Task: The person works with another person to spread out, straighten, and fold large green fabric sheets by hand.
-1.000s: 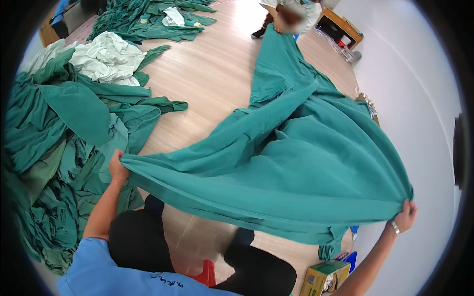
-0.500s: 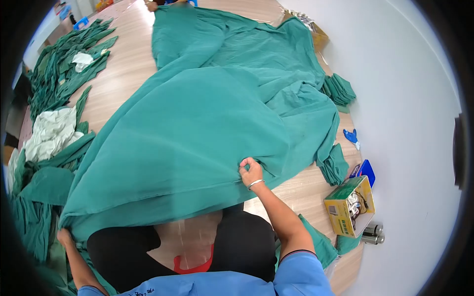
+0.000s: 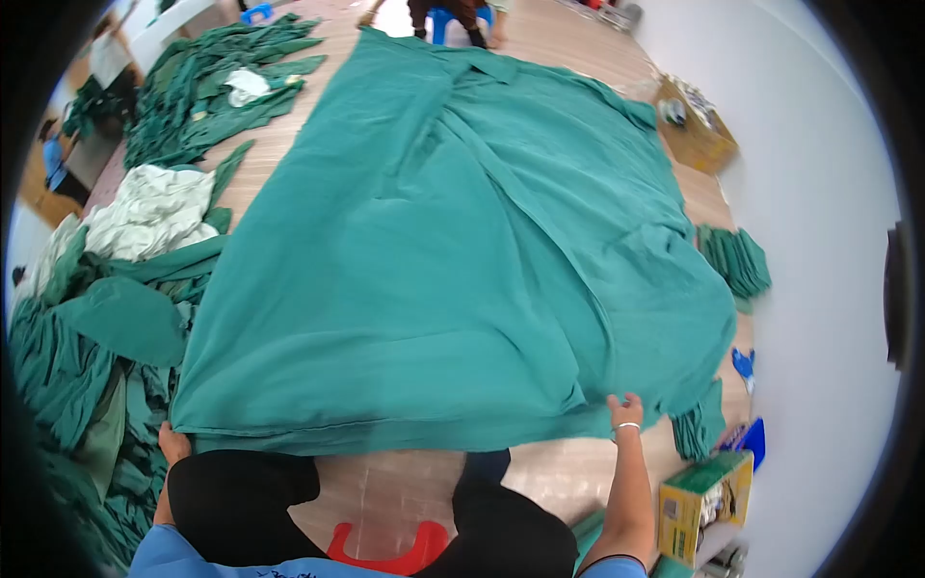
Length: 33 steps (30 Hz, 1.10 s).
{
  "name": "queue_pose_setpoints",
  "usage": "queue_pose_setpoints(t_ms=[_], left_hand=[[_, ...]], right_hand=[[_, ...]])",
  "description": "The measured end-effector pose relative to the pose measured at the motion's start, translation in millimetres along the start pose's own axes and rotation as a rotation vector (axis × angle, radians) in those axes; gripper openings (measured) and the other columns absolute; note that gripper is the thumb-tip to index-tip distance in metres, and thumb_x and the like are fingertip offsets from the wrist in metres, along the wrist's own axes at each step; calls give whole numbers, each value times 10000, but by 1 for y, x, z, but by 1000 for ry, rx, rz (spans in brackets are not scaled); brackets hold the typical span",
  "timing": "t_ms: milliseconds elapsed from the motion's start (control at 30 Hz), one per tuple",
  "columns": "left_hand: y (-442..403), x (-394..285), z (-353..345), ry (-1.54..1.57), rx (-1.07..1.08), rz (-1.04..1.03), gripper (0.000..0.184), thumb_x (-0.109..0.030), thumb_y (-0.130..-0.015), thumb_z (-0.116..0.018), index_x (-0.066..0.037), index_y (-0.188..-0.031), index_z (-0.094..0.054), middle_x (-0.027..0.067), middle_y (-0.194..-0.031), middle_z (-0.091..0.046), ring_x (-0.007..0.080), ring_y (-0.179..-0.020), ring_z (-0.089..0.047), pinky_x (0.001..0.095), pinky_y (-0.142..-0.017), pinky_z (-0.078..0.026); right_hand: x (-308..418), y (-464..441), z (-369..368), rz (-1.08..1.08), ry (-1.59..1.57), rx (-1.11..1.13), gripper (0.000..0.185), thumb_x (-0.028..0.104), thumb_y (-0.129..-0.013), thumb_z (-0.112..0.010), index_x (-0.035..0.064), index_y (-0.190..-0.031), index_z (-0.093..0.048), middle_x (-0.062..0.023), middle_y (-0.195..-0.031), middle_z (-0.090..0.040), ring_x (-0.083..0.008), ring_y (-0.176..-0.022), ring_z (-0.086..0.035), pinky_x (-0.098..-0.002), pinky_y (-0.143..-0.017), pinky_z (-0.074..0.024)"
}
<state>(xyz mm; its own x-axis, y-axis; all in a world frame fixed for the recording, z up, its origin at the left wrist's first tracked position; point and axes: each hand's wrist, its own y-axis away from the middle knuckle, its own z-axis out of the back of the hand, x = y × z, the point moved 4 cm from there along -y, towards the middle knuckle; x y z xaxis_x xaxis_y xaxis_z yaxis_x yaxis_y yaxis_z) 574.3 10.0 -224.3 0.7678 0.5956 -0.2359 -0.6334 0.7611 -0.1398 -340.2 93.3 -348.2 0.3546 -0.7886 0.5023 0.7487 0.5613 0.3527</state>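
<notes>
A large green cloth sheet [image 3: 405, 279] spreads across the floor in front of me, with a long diagonal fold and creases on its right half. My left hand [image 3: 173, 444] is closed on the sheet's near left corner. Over by the near right part of the sheet, my right hand [image 3: 625, 411], with a light bracelet at its wrist, reaches forward with its fingers apart against the cloth edge. At the far end, another person's hand [image 3: 367, 18] is at the sheet's far left corner.
Piles of crumpled green cloth [image 3: 87, 356] and white cloth [image 3: 154, 212] lie on the left. Along the right wall are folded green cloths [image 3: 734, 262], a cardboard box [image 3: 696, 135], a blue object [image 3: 743, 366] and a yellow-green box [image 3: 681, 520]. A red stool [image 3: 390, 557] is beneath me.
The sheet has come down flatter and wider. My right hand has moved right along its near edge and its pinch has loosened. My left hand still grips the corner; the view has shifted.
</notes>
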Motion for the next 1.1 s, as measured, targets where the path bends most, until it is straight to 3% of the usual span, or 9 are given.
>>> queue_pose_setpoints(t_ms=[167, 233, 500, 600, 667, 800, 900, 1033, 1100], left_hand=[[-5, 38, -17, 542, -80, 52, 79, -43, -745, -417, 27, -708, -414, 177, -646, -427, 261, -600, -381, 376, -607, -356], [2, 15, -8, 26, 92, -236, 123, -83, -766, -458, 22, -708, -430, 164, -624, -431, 228, -589, -374, 353, -588, -349], [16, -46, -16, 177, 135, -174, 108, -47, -724, -478, 41, -785, -484, 195, -655, -469, 308, -611, -414, 370, -615, -374], [14, -47, -23, 55, 77, -266, 139, -46, -733, -469, 45, -829, -510, 210, -730, -532, 343, -676, -490, 393, -646, -392], [5, -31, -31, -20, 40, -310, 158, -50, -744, -461, 46, -854, -523, 218, -779, -561, 357, -716, -521, 403, -663, -400], [-5, 11, -36, 234, 33, 69, 188, -68, -732, -471, 22, -869, -565, 238, -837, -582, 368, -782, -550, 406, -702, -413], [12, 3, -12, 359, 127, 173, 191, -143, -728, -514, 1, -827, -592, 238, -807, -586, 380, -761, -553, 407, -678, -418], [17, 2, 5, 252, -11, 107, 209, -219, -722, -552, -42, -821, -601, 221, -840, -589, 394, -792, -539, 413, -658, -418], [4, 6, 15, 224, -77, 56, 206, -221, -722, -553, -51, -827, -604, 217, -851, -589, 394, -809, -540, 413, -661, -420]], right_hand=[[54, -43, -24, 78, 43, -220, 734, 308, -668, -697, 26, -1251, -350, -219, -1250, -365, -373, -1088, -424, -406, -917, -362], [69, -49, -40, 45, 104, -157, 764, 293, -677, -681, 28, -1282, -299, -226, -1226, -400, -376, -1083, -435, -399, -923, -360], [112, -55, -84, -65, -212, 112, 435, 218, -762, -585, -104, -1036, -482, -246, -1048, -532, -337, -972, -506, -379, -813, -407], [239, -9, -8, 217, -489, 147, 445, 166, -772, -586, -127, -1072, -438, -224, -1079, -517, -300, -966, -494, -381, -846, -380], [295, -14, 75, 672, -354, -363, 531, 210, -762, -617, -129, -1110, -402, -231, -1148, -471, -305, -1029, -459, -366, -879, -356], [321, 57, 293, 677, -1097, -224, 306, 232, -819, -556, -60, -911, -549, -153, -839, -592, -231, -727, -588, -337, -622, -485], [239, 105, 364, 422, -1308, -349, 407, 267, -872, -470, -110, -1028, -473, -214, -968, -570, -298, -802, -600, -406, -739, -516], [30, 64, 307, -96, -131, -839, 514, 429, -817, -534, -79, -869, -595, -204, -783, -608, -290, -731, -575, -414, -626, -444], [7, 100, 237, 291, 188, -844, 414, 340, -806, -540, -68, -810, -610, -240, -764, -604, -385, -676, -564, -421, -605, -441]])
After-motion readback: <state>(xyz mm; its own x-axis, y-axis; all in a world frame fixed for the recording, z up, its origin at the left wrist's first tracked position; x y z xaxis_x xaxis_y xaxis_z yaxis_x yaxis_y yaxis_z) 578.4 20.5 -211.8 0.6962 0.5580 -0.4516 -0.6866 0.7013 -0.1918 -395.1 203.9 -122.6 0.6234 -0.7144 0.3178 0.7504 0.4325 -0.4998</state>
